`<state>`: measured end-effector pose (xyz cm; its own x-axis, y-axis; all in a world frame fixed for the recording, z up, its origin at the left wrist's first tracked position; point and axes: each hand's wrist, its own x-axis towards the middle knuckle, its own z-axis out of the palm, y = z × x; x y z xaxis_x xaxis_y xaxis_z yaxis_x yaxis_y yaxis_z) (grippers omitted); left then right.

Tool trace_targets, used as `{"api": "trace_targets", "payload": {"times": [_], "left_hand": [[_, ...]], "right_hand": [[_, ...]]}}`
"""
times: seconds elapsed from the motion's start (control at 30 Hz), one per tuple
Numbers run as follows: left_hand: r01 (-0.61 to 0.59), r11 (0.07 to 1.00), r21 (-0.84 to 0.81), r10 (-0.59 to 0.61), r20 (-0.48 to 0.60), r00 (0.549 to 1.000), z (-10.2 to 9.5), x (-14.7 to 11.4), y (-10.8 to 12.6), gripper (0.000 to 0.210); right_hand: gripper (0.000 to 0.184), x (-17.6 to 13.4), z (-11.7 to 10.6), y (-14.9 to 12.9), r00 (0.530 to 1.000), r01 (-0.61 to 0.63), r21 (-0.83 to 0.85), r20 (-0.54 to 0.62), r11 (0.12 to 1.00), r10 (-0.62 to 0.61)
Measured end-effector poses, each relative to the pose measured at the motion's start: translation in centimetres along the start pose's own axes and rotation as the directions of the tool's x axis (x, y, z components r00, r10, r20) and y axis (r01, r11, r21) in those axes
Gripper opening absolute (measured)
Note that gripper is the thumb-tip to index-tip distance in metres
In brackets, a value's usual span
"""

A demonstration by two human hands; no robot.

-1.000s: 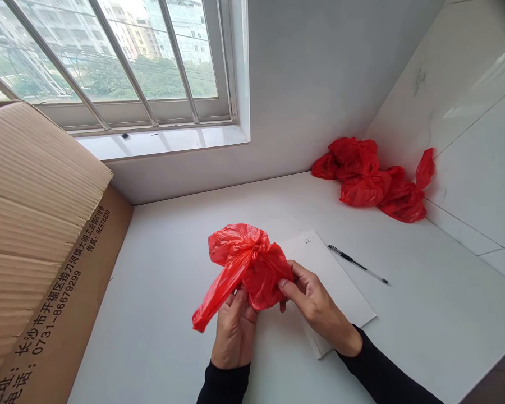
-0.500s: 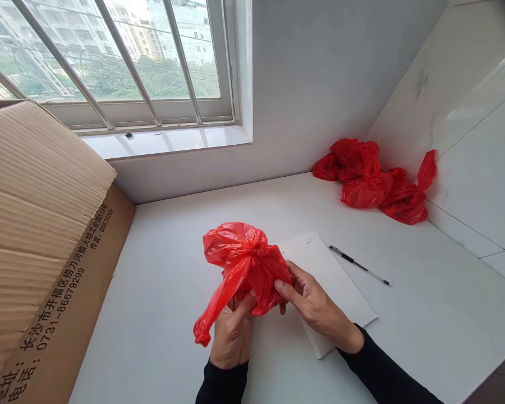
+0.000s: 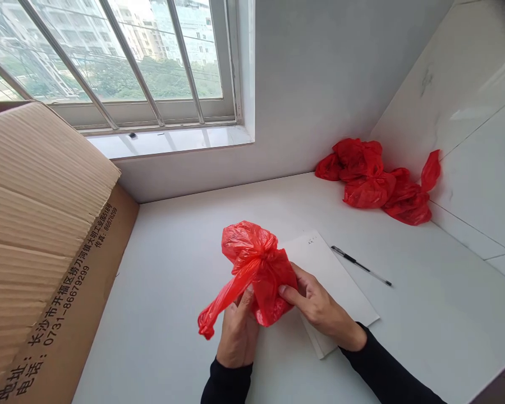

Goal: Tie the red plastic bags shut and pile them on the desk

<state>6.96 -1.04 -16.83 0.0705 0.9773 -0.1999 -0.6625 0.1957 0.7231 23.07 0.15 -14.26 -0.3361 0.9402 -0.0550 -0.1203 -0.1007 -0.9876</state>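
Observation:
A knotted red plastic bag is held up over the white table, its puffed top tilted to the left and a twisted end hanging at lower left. My left hand grips it from below, thumb on the near side, with the other fingers mostly hidden by the plastic. On the right side, my right hand pinches the bag between thumb and fingers. What the bag contains cannot be made out. Behind my right hand lies a white notebook with small writing near its top edge.
A black and clear pen lies right of the notebook. Several red plastic bags are heaped in the far right corner. An open cardboard box stands on the left. The barred window is above the table's back edge.
The bag has turned a little and its top has shifted right. My left hand has moved slightly right along with it; both hands keep their hold.

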Motion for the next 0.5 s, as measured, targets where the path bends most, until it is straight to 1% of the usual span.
{"api": "trace_targets", "payload": {"times": [0.03, 0.1, 0.17, 0.23, 0.33, 0.4, 0.5], "left_hand": [[-0.019, 1.000, 0.008, 0.019, -0.015, 1.000, -0.2, 0.0, 0.0, 0.044], [-0.048, 0.998, 0.037, 0.049, -0.015, 0.999, -0.5, 0.1, 0.2, 0.041], [-0.047, 0.998, 0.053, 0.046, 0.019, 0.999, -0.8, 0.2, 0.3, 0.045], [-0.030, 0.998, 0.059, 0.028, 0.033, 0.999, -0.9, 0.3, 0.2, 0.046], [-0.031, 0.998, 0.057, 0.030, 0.007, 1.000, -0.9, 0.3, -0.1, 0.034], [-0.067, 0.994, 0.089, 0.065, 0.021, 0.998, -0.9, 0.0, -0.4, 0.029], [-0.153, 0.976, 0.155, 0.143, 0.070, 0.987, -1.1, -0.8, -0.9, 0.038]], "right_hand": [[0.013, 0.0, -0.1, -0.1, 1.000, -0.005, 0.020, 0.001, 1.000, 0.005], [0.021, 0.0, 0.0, -0.2, 1.000, -0.019, 0.047, 0.006, 0.999, 0.019], [0.028, -0.1, 0.2, -0.3, 1.000, -0.026, 0.042, -0.005, 0.999, 0.026], [0.031, -0.1, 0.4, -0.3, 0.999, -0.014, 0.033, -0.044, 0.999, 0.015], [0.035, -0.4, 0.8, 0.0, 0.996, -0.002, 0.044, -0.092, 0.999, 0.006], [0.037, -0.8, 0.8, 0.5, 0.994, -0.029, 0.042, -0.101, 0.999, 0.034], [0.041, -1.4, 0.3, 1.9, 0.985, -0.108, 0.001, -0.137, 0.994, 0.108]]}}
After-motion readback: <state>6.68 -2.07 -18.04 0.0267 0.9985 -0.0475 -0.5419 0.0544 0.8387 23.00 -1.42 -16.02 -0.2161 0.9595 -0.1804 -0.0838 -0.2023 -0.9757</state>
